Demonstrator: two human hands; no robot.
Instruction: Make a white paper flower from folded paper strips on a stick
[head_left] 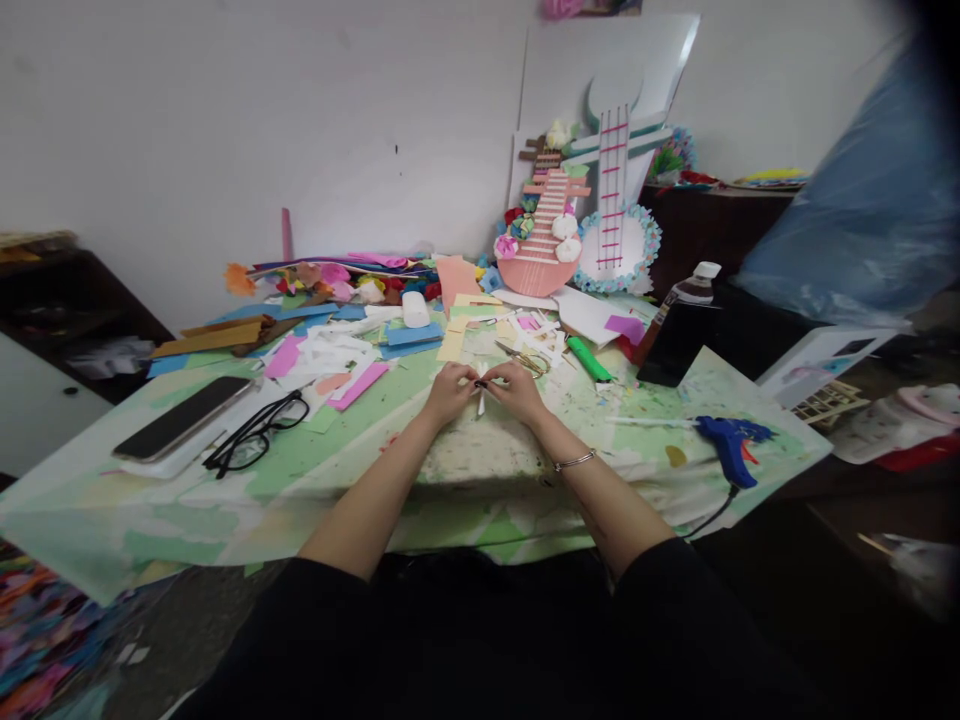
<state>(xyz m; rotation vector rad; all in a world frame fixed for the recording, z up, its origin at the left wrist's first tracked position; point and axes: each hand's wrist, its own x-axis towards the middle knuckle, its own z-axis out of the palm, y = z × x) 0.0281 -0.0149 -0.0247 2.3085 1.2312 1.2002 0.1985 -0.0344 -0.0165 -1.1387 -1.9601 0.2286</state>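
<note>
Between both hands (450,392) (517,392), white strip (481,404)

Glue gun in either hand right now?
No, the blue glue gun lies on the table off to the right, apart from both the left hand and the right hand.

Pale wall (300,110), dark cabinet (101,285) at left
</note>
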